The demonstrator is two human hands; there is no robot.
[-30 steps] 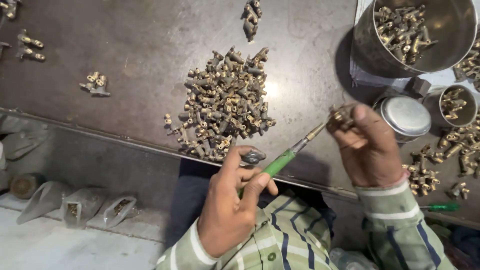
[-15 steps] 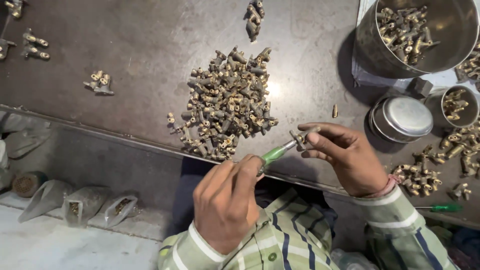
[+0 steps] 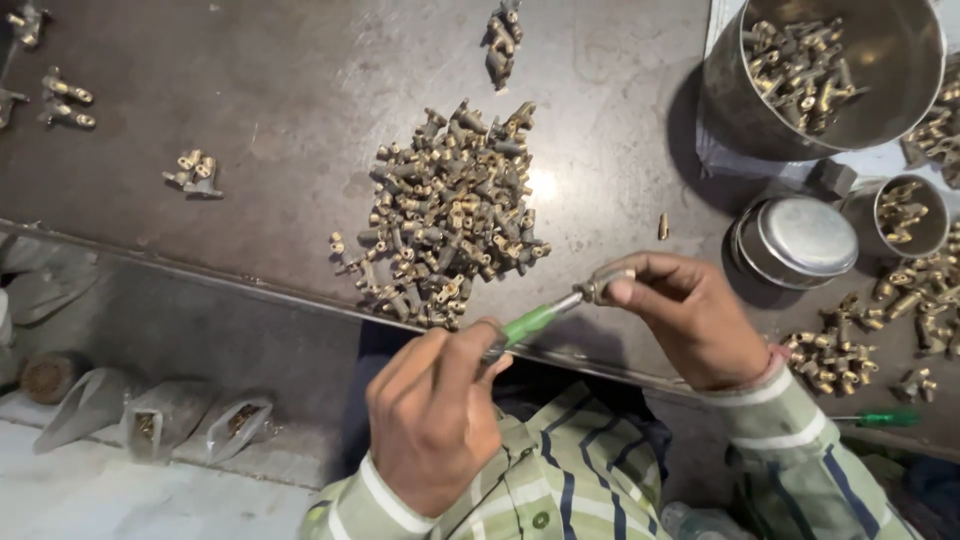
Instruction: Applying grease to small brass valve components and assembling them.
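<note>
My left hand [image 3: 435,415] grips a green-handled screwdriver [image 3: 530,322] whose tip points up and right. The tip meets a small brass fitting [image 3: 600,285] pinched in the fingers of my right hand [image 3: 690,320]. Both hands hover over the near edge of the dark metal table [image 3: 300,120]. Just beyond them lies a large heap of brass fittings [image 3: 450,215].
A large steel bowl [image 3: 890,110] holding several fittings stands at the far right, with an upturned steel bowl [image 3: 795,240] and a small cup [image 3: 905,215] below it. Loose fittings [image 3: 830,355] lie right of my hand. Small groups [image 3: 195,172] sit left. Another green screwdriver [image 3: 885,418] lies at right.
My right hand has drawn back from the right side of the table toward me, carrying the fitting on the screwdriver tip. My left hand moved lower with the handle.
</note>
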